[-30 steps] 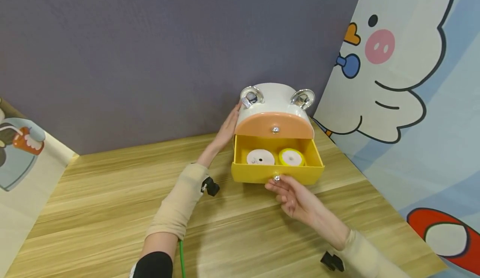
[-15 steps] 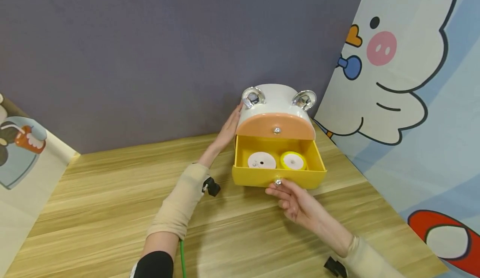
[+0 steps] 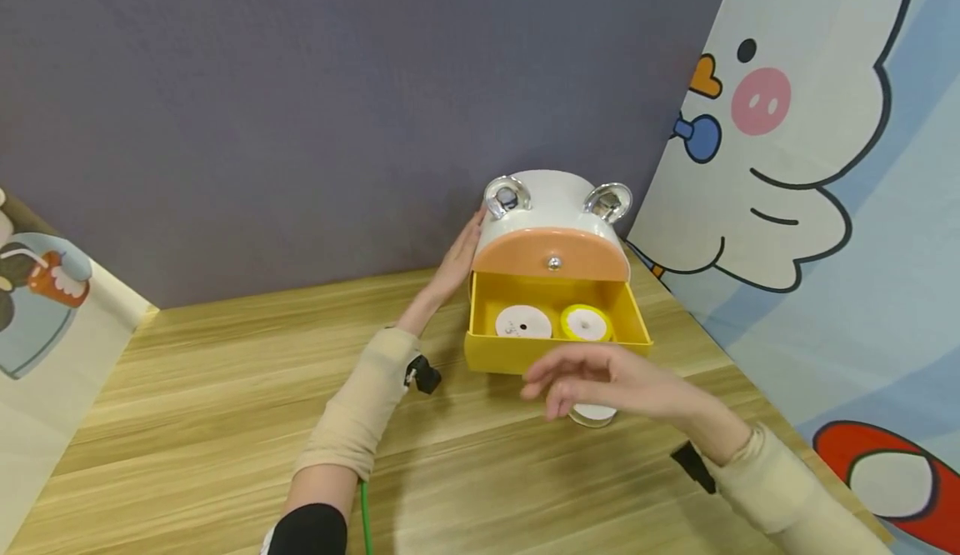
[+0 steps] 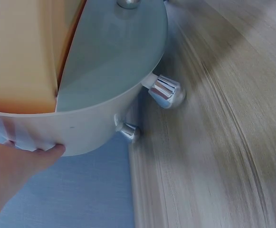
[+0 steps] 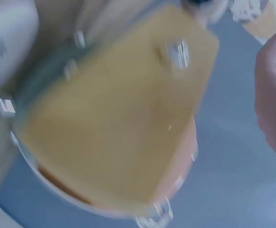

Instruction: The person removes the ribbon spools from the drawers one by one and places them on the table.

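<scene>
The yellow drawer (image 3: 491, 355) holds a white disc (image 3: 517, 318) and a yellow-rimmed disc (image 3: 587, 322), twelve o'clock from the right hand (image 3: 611, 382), fingers loosely bent. Straight-fingered, the left hand (image 3: 454, 263) touches the white cabinet (image 3: 555, 198).

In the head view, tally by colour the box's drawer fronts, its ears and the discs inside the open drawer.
Orange drawer front: 1
Yellow drawer front: 1
Silver ears: 2
White disc: 1
Yellow-rimmed disc: 1
Total: 6

Head view high, facing forward and down, wrist views close in, all sharing the drawer box (image 3: 521, 255)
</scene>
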Tool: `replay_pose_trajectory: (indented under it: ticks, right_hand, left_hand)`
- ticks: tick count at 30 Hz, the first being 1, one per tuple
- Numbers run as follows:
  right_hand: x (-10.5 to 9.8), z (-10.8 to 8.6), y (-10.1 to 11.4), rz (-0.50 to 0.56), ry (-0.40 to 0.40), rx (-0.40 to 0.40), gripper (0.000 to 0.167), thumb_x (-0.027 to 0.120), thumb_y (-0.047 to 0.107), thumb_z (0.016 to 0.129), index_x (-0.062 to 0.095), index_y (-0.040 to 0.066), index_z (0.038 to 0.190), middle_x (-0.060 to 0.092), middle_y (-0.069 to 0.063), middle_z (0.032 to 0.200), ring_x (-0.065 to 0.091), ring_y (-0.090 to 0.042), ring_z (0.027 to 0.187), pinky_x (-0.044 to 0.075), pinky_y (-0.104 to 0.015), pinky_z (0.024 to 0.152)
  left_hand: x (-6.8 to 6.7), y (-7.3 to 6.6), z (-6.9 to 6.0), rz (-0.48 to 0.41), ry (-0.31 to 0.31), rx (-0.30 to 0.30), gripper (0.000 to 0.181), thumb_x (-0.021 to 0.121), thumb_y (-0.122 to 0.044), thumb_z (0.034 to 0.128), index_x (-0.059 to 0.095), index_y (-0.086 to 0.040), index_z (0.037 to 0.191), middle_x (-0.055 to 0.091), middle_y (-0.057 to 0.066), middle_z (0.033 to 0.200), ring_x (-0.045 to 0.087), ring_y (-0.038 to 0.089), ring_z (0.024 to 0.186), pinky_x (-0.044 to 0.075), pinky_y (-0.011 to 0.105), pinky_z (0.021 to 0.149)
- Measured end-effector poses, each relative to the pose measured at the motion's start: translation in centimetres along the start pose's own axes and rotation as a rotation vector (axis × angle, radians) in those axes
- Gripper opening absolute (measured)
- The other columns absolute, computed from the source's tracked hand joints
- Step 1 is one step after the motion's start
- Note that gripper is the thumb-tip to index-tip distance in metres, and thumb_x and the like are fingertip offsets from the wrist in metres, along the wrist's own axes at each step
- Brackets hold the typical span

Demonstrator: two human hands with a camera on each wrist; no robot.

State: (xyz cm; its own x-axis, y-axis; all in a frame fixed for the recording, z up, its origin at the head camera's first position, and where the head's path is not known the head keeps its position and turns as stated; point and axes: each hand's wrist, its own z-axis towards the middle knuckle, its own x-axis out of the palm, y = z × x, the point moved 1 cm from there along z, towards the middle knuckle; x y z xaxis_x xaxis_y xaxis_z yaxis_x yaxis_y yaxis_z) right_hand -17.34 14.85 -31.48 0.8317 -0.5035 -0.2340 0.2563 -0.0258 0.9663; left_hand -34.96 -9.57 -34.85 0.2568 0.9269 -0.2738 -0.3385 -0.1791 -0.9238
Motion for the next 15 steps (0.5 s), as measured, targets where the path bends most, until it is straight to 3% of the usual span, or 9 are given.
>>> replay_pose_trajectory:
  ticks: [3, 5, 8, 12, 15]
  right_hand:
    - [-2.0, 0.9, 1.7, -0.164, -0.068, -0.002, 0.032, 0.050, 0.005, 0.103, 0.055, -0.001, 0.133, 0.062, -0.025, 0.129, 0.070, -0.023, 0.107, 0.058, -0.038, 0.094]
    - [-3.2, 1.7, 2.4, -0.289, -0.129, 0.045, 0.033, 0.055, 0.009, 0.101, 0.058, 0.004, 0.133, 0.063, -0.020, 0.132, 0.069, -0.022, 0.111, 0.059, -0.037, 0.094]
    - [-4.6, 2.9, 2.5, -0.481, -0.157, 0.094, 0.038, 0.060, 0.014, 0.099, 0.057, 0.005, 0.136, 0.062, -0.014, 0.137, 0.065, -0.027, 0.119, 0.058, -0.039, 0.095]
    - [-5.9, 4.2, 1.7, -0.756, -0.067, 0.138, 0.051, 0.065, 0.023, 0.097, 0.052, 0.005, 0.143, 0.057, -0.011, 0.145, 0.061, -0.031, 0.124, 0.055, -0.044, 0.099]
    - [-6.7, 4.9, 1.0, -0.861, 0.022, 0.160, 0.059, 0.066, 0.030, 0.096, 0.047, 0.007, 0.147, 0.053, -0.009, 0.150, 0.059, -0.029, 0.127, 0.054, -0.047, 0.101]
  left_hand:
    - [-0.1, 0.2, 0.1, 0.006, -0.001, 0.005, 0.051, 0.022, -0.029, 0.1105, 0.015, -0.018, 0.160, 0.011, 0.002, 0.169, 0.009, 0.024, 0.157, 0.008, 0.048, 0.128]
    - [-0.1, 0.6, 0.4, 0.002, -0.004, 0.012, 0.051, 0.022, -0.028, 0.1105, 0.015, -0.018, 0.160, 0.012, 0.002, 0.169, 0.009, 0.024, 0.157, 0.008, 0.048, 0.128]
    - [0.0, 1.9, 1.1, -0.008, -0.020, 0.023, 0.051, 0.022, -0.031, 0.1105, 0.016, -0.022, 0.160, 0.012, -0.002, 0.169, 0.009, 0.021, 0.157, 0.006, 0.047, 0.129]
    - [0.2, 3.4, 1.8, 0.009, -0.045, 0.031, 0.051, 0.022, -0.040, 0.1098, 0.017, -0.029, 0.160, 0.014, -0.007, 0.168, 0.010, 0.017, 0.157, 0.007, 0.045, 0.129]
    - [0.2, 3.6, 1.8, 0.028, -0.059, 0.031, 0.051, 0.022, -0.043, 0.1093, 0.019, -0.031, 0.159, 0.016, -0.008, 0.168, 0.013, 0.016, 0.156, 0.009, 0.045, 0.129]
